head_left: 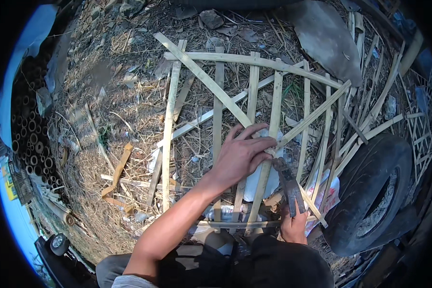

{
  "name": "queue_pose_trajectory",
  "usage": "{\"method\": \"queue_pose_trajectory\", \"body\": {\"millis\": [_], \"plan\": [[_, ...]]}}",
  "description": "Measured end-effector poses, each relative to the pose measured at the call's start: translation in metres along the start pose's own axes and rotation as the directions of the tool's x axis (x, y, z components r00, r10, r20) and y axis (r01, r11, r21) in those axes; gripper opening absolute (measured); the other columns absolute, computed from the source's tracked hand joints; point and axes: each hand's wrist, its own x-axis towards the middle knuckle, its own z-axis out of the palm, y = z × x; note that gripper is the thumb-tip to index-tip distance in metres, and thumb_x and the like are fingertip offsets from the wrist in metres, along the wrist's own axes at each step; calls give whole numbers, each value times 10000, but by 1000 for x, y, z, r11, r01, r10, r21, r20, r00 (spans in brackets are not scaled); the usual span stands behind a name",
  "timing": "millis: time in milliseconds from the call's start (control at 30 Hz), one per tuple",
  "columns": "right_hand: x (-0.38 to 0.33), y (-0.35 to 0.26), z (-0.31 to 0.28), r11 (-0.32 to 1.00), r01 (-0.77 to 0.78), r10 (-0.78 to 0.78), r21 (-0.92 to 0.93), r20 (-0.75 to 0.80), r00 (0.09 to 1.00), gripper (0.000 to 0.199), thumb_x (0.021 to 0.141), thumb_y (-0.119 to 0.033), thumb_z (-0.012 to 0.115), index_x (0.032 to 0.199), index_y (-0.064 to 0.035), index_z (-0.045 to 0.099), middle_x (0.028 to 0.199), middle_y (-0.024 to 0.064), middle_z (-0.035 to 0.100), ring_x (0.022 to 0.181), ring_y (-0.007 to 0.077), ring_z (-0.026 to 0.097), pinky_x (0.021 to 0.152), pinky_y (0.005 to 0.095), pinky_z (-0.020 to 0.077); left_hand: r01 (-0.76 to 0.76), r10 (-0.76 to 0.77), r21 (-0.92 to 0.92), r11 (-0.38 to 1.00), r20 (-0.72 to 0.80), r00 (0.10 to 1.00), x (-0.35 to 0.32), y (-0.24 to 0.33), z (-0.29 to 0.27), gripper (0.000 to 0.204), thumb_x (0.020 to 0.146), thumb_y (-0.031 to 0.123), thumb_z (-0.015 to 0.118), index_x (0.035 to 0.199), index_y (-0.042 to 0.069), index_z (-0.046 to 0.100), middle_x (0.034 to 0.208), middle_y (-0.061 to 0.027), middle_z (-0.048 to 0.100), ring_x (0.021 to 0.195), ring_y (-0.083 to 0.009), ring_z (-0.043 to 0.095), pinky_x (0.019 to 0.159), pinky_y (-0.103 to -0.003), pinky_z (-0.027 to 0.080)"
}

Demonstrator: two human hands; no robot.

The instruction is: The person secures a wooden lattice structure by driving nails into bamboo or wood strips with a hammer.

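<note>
A lattice frame of pale bamboo slats (pixel 169 129) lies in front of me, its uprights crossed by diagonal strips. My left hand (pixel 240 156) is closed at the middle of it, its fingers curled over the end of a long diagonal slat (pixel 211 86). Another diagonal slat (pixel 314 114), running up to the right, meets that spot. My right hand (pixel 294 225) is wrapped round the lower end of a dark metal hand tool (pixel 289 185). The tool's upper end is close to my left fingertips; its exact kind is unclear. Behind the slats lies a whitish sheet (pixel 263 182).
A worn tyre (pixel 338 211) lies close on the right, with loose slats (pixel 369 122) and another lattice (pixel 422 139) beyond it. Far left is a stack of bamboo poles (pixel 33 139). A grey slab (pixel 324 41) and stone (pixel 211 19) lie beyond the frame on straw-strewn ground.
</note>
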Motion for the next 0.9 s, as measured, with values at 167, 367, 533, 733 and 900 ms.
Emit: {"method": "queue_pose_trajectory", "body": {"millis": [167,367,533,733,900], "plan": [[-12,6,18,997,-16,16,69,4,1000,213,877,7,490,1051,12,612,696,224,574,604,473,590,575,453,485,-16,19,-40,999,73,997,0,-7,-1,216,854,231,775,1059,169,794,1153,44,758,1354,-242,529,1127,-456,314],[-11,0,42,997,42,-38,68,-61,997,223,919,7,497,1101,13,626,706,234,612,654,485,629,567,475,491,-39,39,-6,999,36,999,-1,-8,2,209,867,209,759,1068,166,800,1134,49,765,1315,-247,549,1131,-473,306],[-9,11,52,1000,-8,5,-12,-183,983,519,1100,-417,374,872,4,575,603,65,505,532,171,530,505,346,387,-61,61,13,998,8,998,-1,-5,3,229,858,186,750,1080,164,801,1128,37,767,1300,-245,556,1134,-472,309],[3,-3,37,999,-2,-3,-38,-139,990,190,993,-93,506,1041,53,618,671,253,604,627,473,634,566,510,472,-74,73,29,997,13,997,-4,-1,2,241,852,163,746,1087,155,797,1117,25,769,1312,-252,548,1159,-477,292],[5,-16,29,994,105,-101,20,-137,985,326,1075,-250,467,1068,49,597,665,229,610,619,443,649,558,482,469,-72,72,39,997,-22,997,-6,1,0,191,865,200,721,1031,165,807,1113,24,767,1313,-260,544,1139,-493,319]]}}
